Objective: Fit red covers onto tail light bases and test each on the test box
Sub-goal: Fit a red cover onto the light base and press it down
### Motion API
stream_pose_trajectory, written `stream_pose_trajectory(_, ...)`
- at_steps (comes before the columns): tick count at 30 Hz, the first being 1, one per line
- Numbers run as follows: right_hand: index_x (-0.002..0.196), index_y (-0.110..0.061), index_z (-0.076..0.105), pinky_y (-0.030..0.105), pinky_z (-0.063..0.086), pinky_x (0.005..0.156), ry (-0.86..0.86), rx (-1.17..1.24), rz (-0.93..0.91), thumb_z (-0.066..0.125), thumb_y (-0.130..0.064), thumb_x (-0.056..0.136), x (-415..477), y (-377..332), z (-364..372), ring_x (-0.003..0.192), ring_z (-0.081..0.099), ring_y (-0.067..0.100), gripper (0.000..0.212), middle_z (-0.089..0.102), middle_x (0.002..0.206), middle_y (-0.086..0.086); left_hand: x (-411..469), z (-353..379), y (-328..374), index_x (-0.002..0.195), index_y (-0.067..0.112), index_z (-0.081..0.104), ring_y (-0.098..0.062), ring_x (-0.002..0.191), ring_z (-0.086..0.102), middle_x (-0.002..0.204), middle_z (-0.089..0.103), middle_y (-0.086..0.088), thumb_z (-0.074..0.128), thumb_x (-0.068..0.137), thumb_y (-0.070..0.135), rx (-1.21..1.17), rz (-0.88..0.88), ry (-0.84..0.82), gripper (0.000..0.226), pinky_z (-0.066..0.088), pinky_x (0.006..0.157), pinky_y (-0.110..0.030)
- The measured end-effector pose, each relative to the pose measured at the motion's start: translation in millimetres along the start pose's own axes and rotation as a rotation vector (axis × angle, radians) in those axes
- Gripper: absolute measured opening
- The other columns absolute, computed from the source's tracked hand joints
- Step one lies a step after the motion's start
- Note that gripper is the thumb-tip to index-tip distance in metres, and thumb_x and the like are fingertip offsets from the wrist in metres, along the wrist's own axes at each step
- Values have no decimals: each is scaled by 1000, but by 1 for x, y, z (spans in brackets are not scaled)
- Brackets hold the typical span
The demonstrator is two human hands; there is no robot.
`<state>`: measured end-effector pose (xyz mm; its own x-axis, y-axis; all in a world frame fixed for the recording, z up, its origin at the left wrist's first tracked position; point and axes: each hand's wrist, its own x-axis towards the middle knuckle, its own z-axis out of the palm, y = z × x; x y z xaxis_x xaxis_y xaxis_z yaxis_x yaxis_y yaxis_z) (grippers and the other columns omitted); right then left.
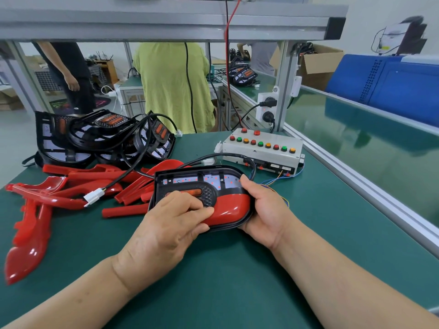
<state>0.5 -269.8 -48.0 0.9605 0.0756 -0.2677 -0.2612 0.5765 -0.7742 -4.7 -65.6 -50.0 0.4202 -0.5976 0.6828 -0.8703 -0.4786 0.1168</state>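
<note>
A black tail light base (190, 178) lies on the green mat at the centre, small red dots showing on its white board. A red cover (228, 207) sits on its near right part. My left hand (171, 219) lies over the base's near left side, with its thumb and fingers pinching the cover's edge. My right hand (263, 207) grips the base's right end, fingers curled over the rim. The grey test box (261, 150) with coloured buttons stands behind the base. A black cable runs from the base toward the test box.
Loose red covers (71, 186) are heaped at the left. Behind them is a pile of black bases (102, 136) with cables; a white connector (93, 195) lies on the covers. A metal rail (356, 186) bounds the mat on the right. People stand beyond the bench.
</note>
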Motion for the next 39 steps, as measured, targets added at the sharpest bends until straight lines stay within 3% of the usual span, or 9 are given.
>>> stream_pose_trajectory(6, 126, -4, 64, 53, 47, 102, -91, -26, -12, 49, -38, 97, -3, -2, 0, 113, 64, 34, 46, 68, 122, 18, 0, 2, -4, 105, -1, 75, -29, 80, 63, 92, 65, -9, 59, 90, 20, -2, -1, 5, 30, 55, 73, -44)
stream_pose_trajectory(9, 136, -2, 53, 57, 45, 103, -194, -91, -51, 67, -20, 81, -4, -3, 2, 118, 60, 38, 60, 61, 131, 24, -1, 2, -6, 105, 3, 76, -25, 86, 63, 94, 65, -5, 60, 89, 23, -48, -57, 6, 31, 54, 77, -46)
stream_pose_trajectory(15, 130, 5, 54, 41, 58, 81, -167, -72, -88, 71, 4, 63, -3, -4, 3, 87, 69, 29, 70, 69, 109, 22, 5, -8, -1, 110, 11, 75, -21, 95, 61, 100, 61, -1, 63, 86, 36, -104, -134, -48, 37, 51, 86, -44)
stream_pose_trajectory(17, 129, 4, 56, 42, 58, 84, -158, -42, -92, 72, 2, 62, -3, -7, 2, 89, 69, 30, 69, 69, 112, 22, 12, -20, -2, 110, 16, 74, -13, 102, 59, 104, 60, 2, 65, 82, 44, -245, -266, 26, 41, 46, 94, -29)
stream_pose_trajectory(20, 129, 2, 58, 39, 60, 81, -147, -13, -82, 71, 3, 62, -3, -11, 0, 88, 71, 28, 68, 71, 111, 19, 17, -46, -18, 81, 27, 71, -2, 80, 60, 82, 68, 8, 57, 82, 65, -302, -698, 222, 41, 46, 75, -22)
stream_pose_trajectory(23, 130, 2, 57, 41, 59, 83, -142, -28, -60, 71, 3, 62, -3, -9, 0, 89, 70, 29, 69, 70, 113, 21, 12, -67, -40, 82, 11, 71, -13, 59, 60, 71, 73, -3, 51, 68, 85, -417, -1096, -202, 78, 43, 55, -26)
stream_pose_trajectory(26, 131, 2, 57, 42, 57, 86, -140, -37, -49, 71, 2, 62, -3, -9, 1, 94, 68, 31, 70, 68, 119, 22, 5, -70, -42, 90, 6, 75, -17, 65, 67, 85, 76, -15, 60, 59, 85, -625, -1132, -563, 86, 47, 52, -22)
stream_pose_trajectory(32, 131, 1, 58, 44, 58, 89, -169, -22, -53, 69, 1, 66, -3, -10, 0, 100, 67, 33, 66, 66, 122, 23, 3, -61, -43, 106, 3, 71, -20, 78, 70, 102, 75, -17, 69, 75, 49, -900, -1133, -580, 55, 55, 61, -23)
stream_pose_trajectory(39, 133, 0, 56, 47, 55, 93, -154, -40, -48, 69, 1, 65, -3, -8, 1, 105, 64, 35, 70, 63, 127, 25, 3, -57, -41, 102, 12, 76, -18, 71, 67, 102, 72, -17, 83, 77, 41, -1100, -1186, -604, 39, 56, 58, -25)
